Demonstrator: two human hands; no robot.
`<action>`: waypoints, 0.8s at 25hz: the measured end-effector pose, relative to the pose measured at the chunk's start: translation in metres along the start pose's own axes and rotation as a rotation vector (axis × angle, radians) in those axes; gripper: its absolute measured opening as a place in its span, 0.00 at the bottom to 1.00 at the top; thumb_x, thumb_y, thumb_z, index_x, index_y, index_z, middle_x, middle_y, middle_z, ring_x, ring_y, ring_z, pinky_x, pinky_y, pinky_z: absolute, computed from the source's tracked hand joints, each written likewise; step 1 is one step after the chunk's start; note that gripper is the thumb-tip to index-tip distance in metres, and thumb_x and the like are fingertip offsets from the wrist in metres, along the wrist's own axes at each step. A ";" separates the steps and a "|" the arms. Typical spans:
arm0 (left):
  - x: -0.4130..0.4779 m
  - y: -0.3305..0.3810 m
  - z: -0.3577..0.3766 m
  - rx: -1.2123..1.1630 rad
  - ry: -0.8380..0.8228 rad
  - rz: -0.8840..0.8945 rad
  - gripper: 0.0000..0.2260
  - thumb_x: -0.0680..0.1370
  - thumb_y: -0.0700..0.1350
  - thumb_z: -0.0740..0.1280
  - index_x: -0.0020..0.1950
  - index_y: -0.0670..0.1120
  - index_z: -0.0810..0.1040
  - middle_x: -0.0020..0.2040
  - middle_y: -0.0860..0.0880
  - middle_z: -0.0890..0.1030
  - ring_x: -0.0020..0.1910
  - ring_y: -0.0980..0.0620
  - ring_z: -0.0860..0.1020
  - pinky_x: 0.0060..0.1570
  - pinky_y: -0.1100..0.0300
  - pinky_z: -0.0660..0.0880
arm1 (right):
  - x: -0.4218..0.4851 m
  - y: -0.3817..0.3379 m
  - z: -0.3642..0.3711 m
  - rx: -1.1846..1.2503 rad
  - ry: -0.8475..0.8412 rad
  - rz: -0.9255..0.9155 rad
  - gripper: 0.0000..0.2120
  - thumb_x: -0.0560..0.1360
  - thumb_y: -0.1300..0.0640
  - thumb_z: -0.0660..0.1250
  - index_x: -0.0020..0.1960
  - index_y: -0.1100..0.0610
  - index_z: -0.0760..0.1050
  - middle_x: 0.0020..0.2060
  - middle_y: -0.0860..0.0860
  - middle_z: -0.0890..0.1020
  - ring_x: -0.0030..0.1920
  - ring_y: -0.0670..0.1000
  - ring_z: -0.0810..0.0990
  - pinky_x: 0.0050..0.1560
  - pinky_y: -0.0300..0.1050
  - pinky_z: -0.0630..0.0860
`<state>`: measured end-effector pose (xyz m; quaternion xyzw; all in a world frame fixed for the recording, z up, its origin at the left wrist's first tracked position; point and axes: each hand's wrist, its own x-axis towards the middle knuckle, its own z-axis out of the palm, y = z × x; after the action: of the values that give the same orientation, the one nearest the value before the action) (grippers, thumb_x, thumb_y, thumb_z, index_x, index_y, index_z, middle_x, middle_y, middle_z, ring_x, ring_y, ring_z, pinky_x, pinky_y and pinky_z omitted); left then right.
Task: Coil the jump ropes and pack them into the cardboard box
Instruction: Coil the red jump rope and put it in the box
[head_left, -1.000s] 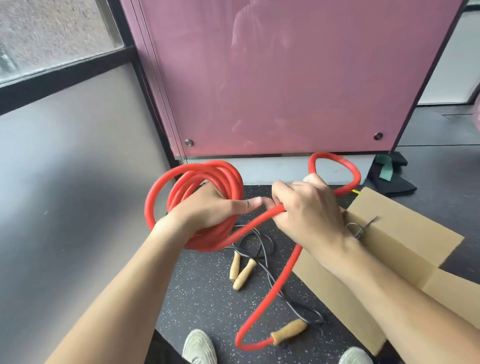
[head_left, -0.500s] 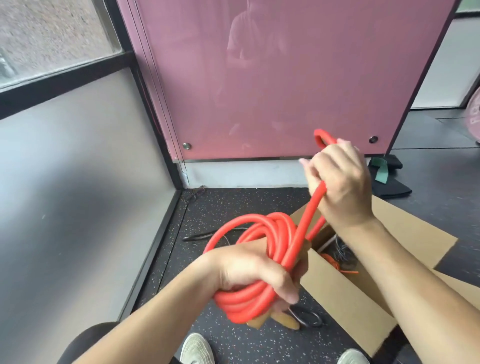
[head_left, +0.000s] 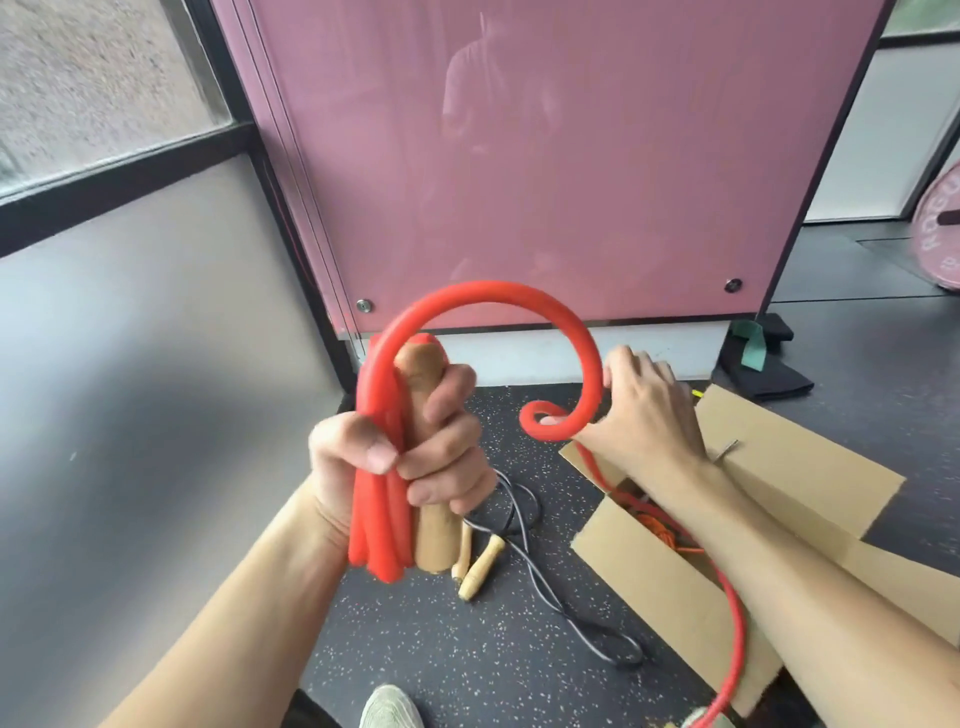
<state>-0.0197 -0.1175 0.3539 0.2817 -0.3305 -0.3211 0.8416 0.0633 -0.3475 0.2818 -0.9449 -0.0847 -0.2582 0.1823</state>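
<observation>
Behind it all stood the big glossy pink wall panel (head_left: 545, 156), with the dark speckled rubber floor (head_left: 441, 649) spread out below. And there on the right of that floor sat the open brown cardboard box (head_left: 810, 483), flaps wide, a tangle of thin orange cord (head_left: 662, 525) showing inside it!

Up front, the thick red rubber jump rope (head_left: 379, 499) was gathered into a tight bundle of strands, held upright above the floor and left of the box. The left hand (head_left: 395, 452) was clamped hard around that bundle and the rope's pale wooden handle (head_left: 426, 374) together, the handle standing tall alongside the strands. From the top of the fist one red strand arced up and over to the right, curling into a small hook. The right hand (head_left: 644, 410) was there to meet it, fingers closed round the arc just above the box's near corner. A further length of red rope ran down under the right forearm, across the box toward the bottom edge.

Down on the floor between the hands lay a thin black jump rope (head_left: 524, 551), uncoiled, its two small light wooden handles (head_left: 480, 564) side by side.
</observation>
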 end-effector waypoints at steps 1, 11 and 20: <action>0.003 -0.008 0.002 -0.012 0.009 0.001 0.20 0.65 0.34 0.71 0.48 0.50 0.67 0.34 0.46 0.70 0.26 0.49 0.69 0.36 0.51 0.67 | -0.004 -0.013 0.003 0.087 0.097 -0.118 0.25 0.69 0.41 0.76 0.51 0.53 0.66 0.44 0.52 0.76 0.44 0.57 0.76 0.47 0.54 0.75; -0.004 0.010 -0.006 0.198 1.051 0.222 0.03 0.64 0.42 0.65 0.30 0.48 0.74 0.28 0.49 0.70 0.25 0.53 0.67 0.34 0.59 0.67 | -0.052 -0.087 -0.014 1.182 0.217 0.121 0.13 0.76 0.41 0.70 0.50 0.45 0.69 0.29 0.53 0.71 0.28 0.47 0.70 0.30 0.47 0.67; -0.018 -0.009 -0.006 1.278 0.715 -0.658 0.09 0.56 0.45 0.76 0.29 0.47 0.77 0.27 0.51 0.78 0.28 0.53 0.75 0.33 0.56 0.72 | 0.003 -0.034 -0.083 0.684 0.710 -0.072 0.20 0.85 0.51 0.55 0.62 0.66 0.75 0.43 0.49 0.79 0.39 0.37 0.71 0.42 0.32 0.68</action>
<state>-0.0290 -0.1088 0.3377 0.8779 -0.0607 -0.1919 0.4346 0.0190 -0.3480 0.3598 -0.6811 -0.1300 -0.5277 0.4906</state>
